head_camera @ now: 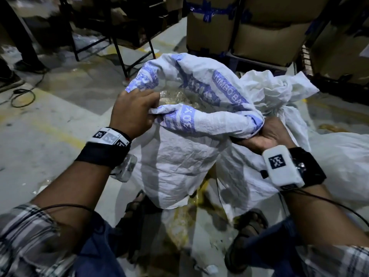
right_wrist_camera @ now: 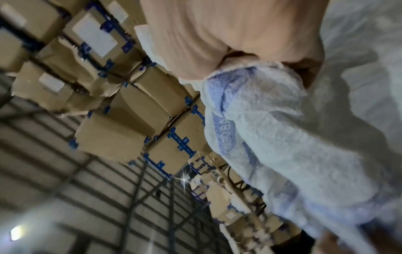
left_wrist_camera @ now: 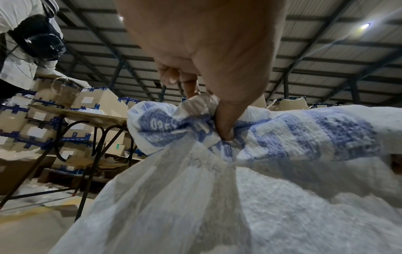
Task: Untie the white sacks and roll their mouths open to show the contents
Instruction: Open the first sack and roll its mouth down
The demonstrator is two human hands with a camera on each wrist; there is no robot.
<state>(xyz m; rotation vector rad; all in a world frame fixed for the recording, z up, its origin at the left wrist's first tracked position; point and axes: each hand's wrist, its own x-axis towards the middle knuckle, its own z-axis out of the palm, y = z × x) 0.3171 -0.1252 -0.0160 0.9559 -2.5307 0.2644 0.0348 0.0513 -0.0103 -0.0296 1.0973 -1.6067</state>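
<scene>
Two hands on one white sack (head_camera: 179, 156), standing on concrete floor (head_camera: 60, 116) between person's sandalled feet. Left hand (head_camera: 132, 112) pinches rolled, blue-printed rim (head_camera: 185, 120) at near-left of mouth, thumb pressed into fabric. Right hand (head_camera: 265, 136) grips bunched rim at right, fingers curled round it. Mouth open, clear plastic contents (head_camera: 179, 96) visible inside. Second white sack (head_camera: 279, 86) just behind right. Taped cardboard boxes (head_camera: 259, 27) stacked beyond.

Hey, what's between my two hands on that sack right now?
In the head view, the rolled blue-printed rim of the white sack spans from left hand to right hand; behind it the mouth shows clear plastic contents.
</scene>
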